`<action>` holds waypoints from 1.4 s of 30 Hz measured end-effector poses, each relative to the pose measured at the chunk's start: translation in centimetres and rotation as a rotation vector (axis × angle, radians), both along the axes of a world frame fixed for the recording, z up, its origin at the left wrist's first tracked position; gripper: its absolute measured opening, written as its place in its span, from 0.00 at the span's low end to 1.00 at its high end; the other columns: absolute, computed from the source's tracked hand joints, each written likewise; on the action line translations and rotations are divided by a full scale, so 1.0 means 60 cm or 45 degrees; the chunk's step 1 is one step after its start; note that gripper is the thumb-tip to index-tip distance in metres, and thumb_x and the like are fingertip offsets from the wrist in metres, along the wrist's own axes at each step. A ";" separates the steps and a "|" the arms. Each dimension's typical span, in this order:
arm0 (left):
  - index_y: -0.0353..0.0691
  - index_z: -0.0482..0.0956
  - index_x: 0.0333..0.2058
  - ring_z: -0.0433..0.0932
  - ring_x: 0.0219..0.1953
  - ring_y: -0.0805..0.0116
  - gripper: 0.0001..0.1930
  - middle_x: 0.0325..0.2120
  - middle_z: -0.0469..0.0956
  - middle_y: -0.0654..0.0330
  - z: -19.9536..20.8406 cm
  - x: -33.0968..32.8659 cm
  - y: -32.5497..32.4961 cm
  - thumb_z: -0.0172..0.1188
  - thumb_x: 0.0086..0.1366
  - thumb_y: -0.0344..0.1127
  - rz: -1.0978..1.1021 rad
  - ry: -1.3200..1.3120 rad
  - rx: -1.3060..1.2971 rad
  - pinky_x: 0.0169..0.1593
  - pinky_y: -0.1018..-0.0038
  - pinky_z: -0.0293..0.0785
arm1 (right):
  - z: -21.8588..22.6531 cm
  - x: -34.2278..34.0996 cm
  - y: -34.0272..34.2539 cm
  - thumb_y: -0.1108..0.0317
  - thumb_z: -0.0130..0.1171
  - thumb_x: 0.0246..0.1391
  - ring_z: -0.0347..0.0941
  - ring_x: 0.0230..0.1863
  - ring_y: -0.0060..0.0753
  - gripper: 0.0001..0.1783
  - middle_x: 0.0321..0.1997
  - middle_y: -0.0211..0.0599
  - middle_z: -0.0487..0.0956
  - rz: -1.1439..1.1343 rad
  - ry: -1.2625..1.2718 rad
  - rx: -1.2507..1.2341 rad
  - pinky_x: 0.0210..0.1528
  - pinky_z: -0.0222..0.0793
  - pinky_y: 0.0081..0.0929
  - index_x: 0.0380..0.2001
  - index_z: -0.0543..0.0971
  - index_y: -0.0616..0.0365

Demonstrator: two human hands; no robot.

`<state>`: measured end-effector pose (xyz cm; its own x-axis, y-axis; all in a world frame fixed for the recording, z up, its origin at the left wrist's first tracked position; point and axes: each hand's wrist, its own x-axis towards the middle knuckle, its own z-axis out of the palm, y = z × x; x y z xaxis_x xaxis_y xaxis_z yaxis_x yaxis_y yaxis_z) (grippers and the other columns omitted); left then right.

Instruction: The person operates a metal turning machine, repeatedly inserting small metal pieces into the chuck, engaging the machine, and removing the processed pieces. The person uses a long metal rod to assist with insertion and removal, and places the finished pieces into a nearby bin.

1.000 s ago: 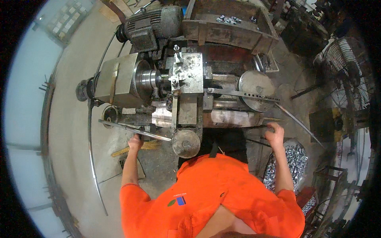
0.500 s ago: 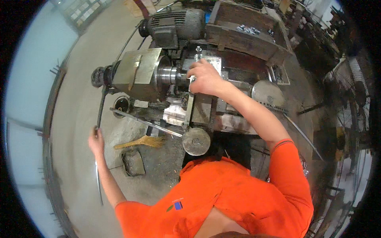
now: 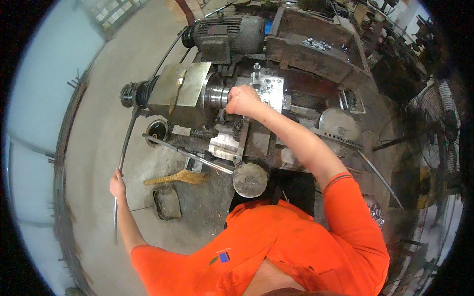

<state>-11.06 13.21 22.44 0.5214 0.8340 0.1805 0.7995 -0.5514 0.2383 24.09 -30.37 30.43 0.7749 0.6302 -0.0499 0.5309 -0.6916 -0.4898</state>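
Observation:
My left hand is wrapped round a long metal lever, which runs down from the left end of a lathe's headstock. Below the fist the lever's free end sticks out. My right hand is closed at the bright, round spindle nose; its curled fingers hide whatever is in them. Just right of that hand lies a flat metal tool slide with an upright bolt. A round metal disc sits at the end of an arm in front of the machine.
Behind the headstock stands an electric motor, beside a metal trough with small shiny parts. A straw brush lies on the floor near a slanting bar. To the right are another disc and a fan.
My right hand has moved from above the tool slide left to the spindle nose. My left hand has moved slightly down, and the lever's lower end has swung left. The view has shifted a little.

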 end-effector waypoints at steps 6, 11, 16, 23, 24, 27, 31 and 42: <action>0.39 0.80 0.30 0.76 0.35 0.48 0.31 0.29 0.78 0.48 -0.013 0.005 -0.124 0.38 0.61 0.62 0.192 0.039 -0.131 0.38 0.59 0.69 | 0.007 0.000 0.004 0.61 0.59 0.27 0.73 0.41 0.45 0.17 0.33 0.45 0.79 0.119 -0.054 -0.177 0.44 0.70 0.35 0.26 0.81 0.58; 0.37 0.77 0.35 0.75 0.36 0.45 0.31 0.29 0.77 0.45 0.002 0.028 -0.270 0.44 0.58 0.63 0.120 0.070 0.128 0.39 0.58 0.68 | -0.001 -0.002 0.001 0.60 0.60 0.29 0.73 0.41 0.43 0.17 0.33 0.43 0.79 0.150 -0.245 -0.227 0.43 0.70 0.35 0.27 0.81 0.56; 0.32 0.72 0.28 0.75 0.21 0.59 0.19 0.16 0.72 0.52 -0.012 0.001 -0.183 0.58 0.56 0.47 -0.095 -0.022 -0.423 0.26 0.65 0.71 | 0.030 -0.003 -0.026 0.60 0.58 0.29 0.76 0.36 0.45 0.16 0.31 0.45 0.80 0.050 -0.263 -0.244 0.40 0.71 0.35 0.26 0.81 0.56; 0.30 0.73 0.30 0.72 0.16 0.71 0.15 0.15 0.72 0.59 -0.013 0.046 -0.150 0.61 0.55 0.39 -0.324 -0.305 -0.941 0.19 0.73 0.69 | 0.159 0.132 -0.202 0.57 0.60 0.29 0.73 0.43 0.48 0.22 0.37 0.51 0.78 -0.432 -0.377 -0.107 0.45 0.70 0.37 0.29 0.80 0.59; 0.30 0.73 0.31 0.72 0.16 0.71 0.15 0.16 0.72 0.59 -0.007 0.050 -0.149 0.61 0.55 0.38 -0.348 -0.326 -0.920 0.20 0.73 0.69 | 0.156 0.176 -0.223 0.57 0.60 0.30 0.70 0.48 0.49 0.23 0.41 0.51 0.76 -0.496 -0.451 -0.127 0.48 0.68 0.38 0.32 0.80 0.58; 0.29 0.71 0.37 0.70 0.17 0.72 0.19 0.16 0.70 0.61 -0.043 0.047 -0.137 0.62 0.55 0.39 -0.244 -0.638 -0.992 0.21 0.74 0.69 | 0.145 0.212 -0.272 0.56 0.61 0.31 0.59 0.58 0.52 0.27 0.51 0.49 0.71 -0.670 -0.821 -0.126 0.55 0.62 0.41 0.40 0.78 0.53; 0.34 0.70 0.30 0.64 0.13 0.76 0.12 0.12 0.68 0.63 -0.042 0.028 -0.143 0.60 0.58 0.38 -0.416 -0.678 -0.969 0.21 0.77 0.63 | 0.146 0.124 -0.379 0.60 0.56 0.31 0.67 0.53 0.47 0.23 0.52 0.50 0.70 -0.391 -0.871 0.389 0.56 0.62 0.34 0.37 0.80 0.52; 0.36 0.69 0.45 0.70 0.25 0.60 0.18 0.21 0.69 0.53 -0.153 0.026 0.044 0.55 0.58 0.39 -0.057 -0.503 -1.576 0.37 0.56 0.69 | -0.087 -0.370 -0.929 0.65 0.55 0.35 0.75 0.27 0.36 0.16 0.28 0.44 0.79 -1.389 -0.010 -0.175 0.33 0.71 0.29 0.30 0.80 0.60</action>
<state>-9.47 15.83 13.28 0.6417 0.5398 -0.5448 0.5452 0.1786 0.8191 1.90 -86.14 25.21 0.9126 -0.4044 -0.0600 -0.3964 -0.8394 -0.3718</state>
